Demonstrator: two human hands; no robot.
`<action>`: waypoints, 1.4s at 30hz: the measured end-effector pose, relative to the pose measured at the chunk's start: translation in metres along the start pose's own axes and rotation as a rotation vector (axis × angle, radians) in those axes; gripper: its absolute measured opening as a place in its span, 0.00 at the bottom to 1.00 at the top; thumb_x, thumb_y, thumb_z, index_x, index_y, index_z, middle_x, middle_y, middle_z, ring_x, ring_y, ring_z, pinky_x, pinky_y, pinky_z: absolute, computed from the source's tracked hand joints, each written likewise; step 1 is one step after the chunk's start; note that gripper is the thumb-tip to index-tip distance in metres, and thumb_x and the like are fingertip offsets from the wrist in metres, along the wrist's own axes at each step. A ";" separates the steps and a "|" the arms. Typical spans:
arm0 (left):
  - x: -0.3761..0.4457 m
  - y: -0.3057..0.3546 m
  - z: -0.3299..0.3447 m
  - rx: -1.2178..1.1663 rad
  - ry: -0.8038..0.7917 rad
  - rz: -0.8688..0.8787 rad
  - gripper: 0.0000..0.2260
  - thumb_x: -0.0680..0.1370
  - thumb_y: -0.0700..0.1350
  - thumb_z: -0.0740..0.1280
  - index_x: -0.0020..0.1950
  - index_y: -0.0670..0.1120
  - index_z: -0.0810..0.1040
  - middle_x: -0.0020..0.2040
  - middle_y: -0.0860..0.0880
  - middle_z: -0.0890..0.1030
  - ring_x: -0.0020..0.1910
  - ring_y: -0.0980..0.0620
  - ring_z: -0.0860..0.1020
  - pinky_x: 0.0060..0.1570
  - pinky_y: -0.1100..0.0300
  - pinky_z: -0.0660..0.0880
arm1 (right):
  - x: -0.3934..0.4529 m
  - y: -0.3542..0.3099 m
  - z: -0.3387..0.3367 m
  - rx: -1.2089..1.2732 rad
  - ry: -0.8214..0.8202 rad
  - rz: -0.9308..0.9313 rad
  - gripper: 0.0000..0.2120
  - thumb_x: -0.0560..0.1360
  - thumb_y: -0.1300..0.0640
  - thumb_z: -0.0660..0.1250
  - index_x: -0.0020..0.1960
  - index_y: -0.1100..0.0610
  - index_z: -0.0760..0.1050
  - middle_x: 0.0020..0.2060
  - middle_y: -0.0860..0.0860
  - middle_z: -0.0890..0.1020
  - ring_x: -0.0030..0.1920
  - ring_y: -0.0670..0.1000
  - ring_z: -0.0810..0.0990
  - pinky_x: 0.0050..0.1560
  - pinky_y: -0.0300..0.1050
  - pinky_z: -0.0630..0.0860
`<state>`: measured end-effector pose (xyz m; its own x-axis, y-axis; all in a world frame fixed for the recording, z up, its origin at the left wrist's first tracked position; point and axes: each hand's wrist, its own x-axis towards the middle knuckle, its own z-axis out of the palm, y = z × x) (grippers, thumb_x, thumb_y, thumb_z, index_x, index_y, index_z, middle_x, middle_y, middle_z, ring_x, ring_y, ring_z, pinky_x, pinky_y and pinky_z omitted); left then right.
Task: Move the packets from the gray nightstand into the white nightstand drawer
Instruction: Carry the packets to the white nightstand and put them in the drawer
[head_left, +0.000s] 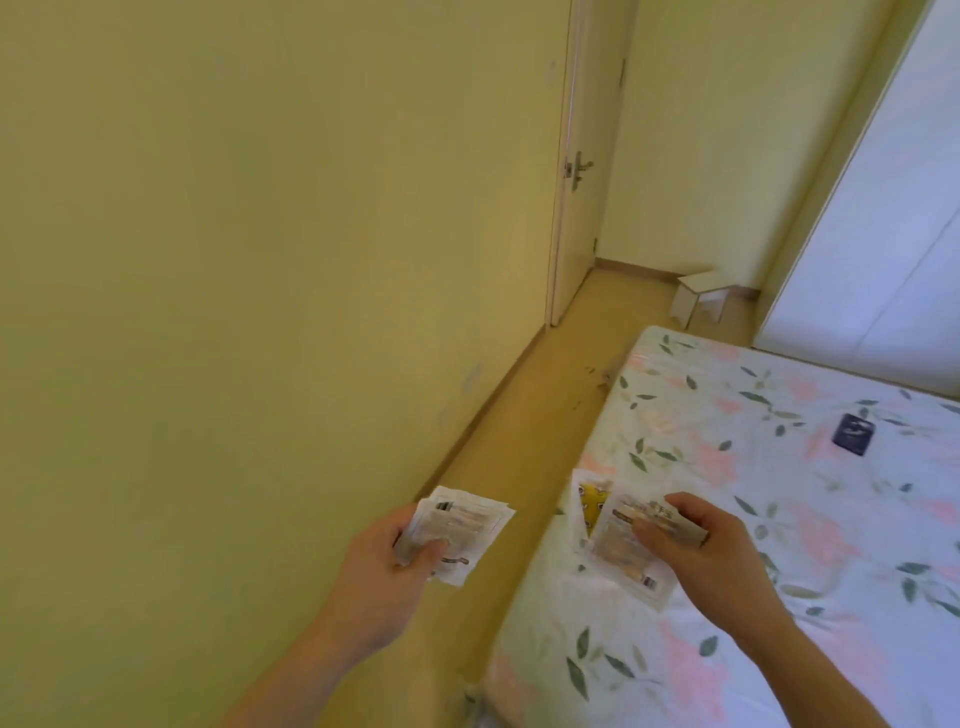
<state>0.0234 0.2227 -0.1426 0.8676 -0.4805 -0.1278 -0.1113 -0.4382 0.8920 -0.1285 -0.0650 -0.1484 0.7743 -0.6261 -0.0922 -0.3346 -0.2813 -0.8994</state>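
The left hand has its fingers curled tight around a fanned stack of white packets above the floor. The right hand pinches more packets over the edge of the floral mattress. A dark card lies farther on the bed. Beyond stand a small white stool, a door and a white wardrobe.

Two bare forearms come into view from the bottom edge. No sleeve covers either one. The left hand and the right hand wear no glove, and the fingers that show carry no ring.
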 end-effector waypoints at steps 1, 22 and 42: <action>0.015 -0.006 -0.017 0.018 -0.007 0.011 0.11 0.79 0.37 0.70 0.53 0.54 0.84 0.48 0.59 0.87 0.47 0.61 0.83 0.43 0.70 0.76 | 0.004 -0.007 0.015 0.003 0.017 0.007 0.04 0.76 0.57 0.74 0.43 0.52 0.83 0.33 0.47 0.84 0.29 0.43 0.78 0.36 0.44 0.72; 0.396 0.045 -0.064 -0.046 -0.346 0.240 0.11 0.80 0.38 0.70 0.56 0.54 0.84 0.49 0.57 0.87 0.47 0.59 0.85 0.45 0.63 0.80 | 0.232 -0.074 0.120 0.037 0.366 0.212 0.02 0.76 0.55 0.74 0.44 0.52 0.83 0.38 0.47 0.86 0.37 0.46 0.84 0.39 0.43 0.78; 0.738 0.186 0.094 -0.111 -0.735 0.448 0.07 0.80 0.42 0.71 0.55 0.53 0.84 0.48 0.58 0.87 0.46 0.61 0.85 0.40 0.67 0.80 | 0.481 -0.111 0.052 0.073 0.853 0.367 0.05 0.76 0.52 0.75 0.43 0.51 0.82 0.35 0.49 0.85 0.37 0.53 0.83 0.40 0.51 0.77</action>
<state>0.5976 -0.2847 -0.1113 0.2156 -0.9760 0.0320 -0.2869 -0.0320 0.9574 0.3093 -0.2971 -0.1151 -0.0396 -0.9976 -0.0571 -0.4230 0.0685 -0.9035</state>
